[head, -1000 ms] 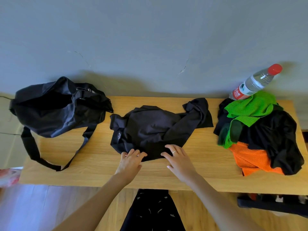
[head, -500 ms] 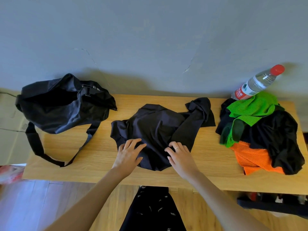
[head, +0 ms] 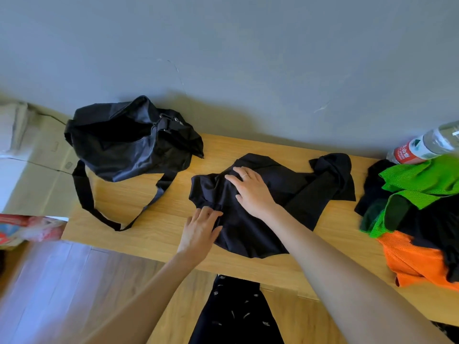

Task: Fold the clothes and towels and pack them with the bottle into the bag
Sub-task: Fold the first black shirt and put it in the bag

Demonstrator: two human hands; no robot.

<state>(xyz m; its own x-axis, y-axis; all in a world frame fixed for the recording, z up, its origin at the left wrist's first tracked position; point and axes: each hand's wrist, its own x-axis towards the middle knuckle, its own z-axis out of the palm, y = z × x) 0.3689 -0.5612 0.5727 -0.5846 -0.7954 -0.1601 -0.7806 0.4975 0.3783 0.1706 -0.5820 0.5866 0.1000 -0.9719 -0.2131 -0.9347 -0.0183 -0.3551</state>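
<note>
A crumpled black garment (head: 293, 194) lies in the middle of the wooden table (head: 154, 219). My right hand (head: 250, 192) rests flat on its upper left part, fingers straight. My left hand (head: 201, 232) touches the garment's left edge with fingers extended. A black duffel bag (head: 129, 142) sits open at the table's left end, its strap trailing toward the front edge. At the right lies a pile of clothes (head: 422, 219) in green, black and orange mesh. A clear water bottle (head: 427, 145) with a red label leans behind the pile, cut off by the frame.
A grey wall runs right behind the table. Wooden floor shows below the front edge, with a dark patterned cloth (head: 236, 314) hanging near my body. A red and white object (head: 27, 227) sits at the far left.
Both hands slid up and leftward over the black garment; my right hand now lies on its upper left part. The view has turned left, pushing the pile and bottle to the frame's edge.
</note>
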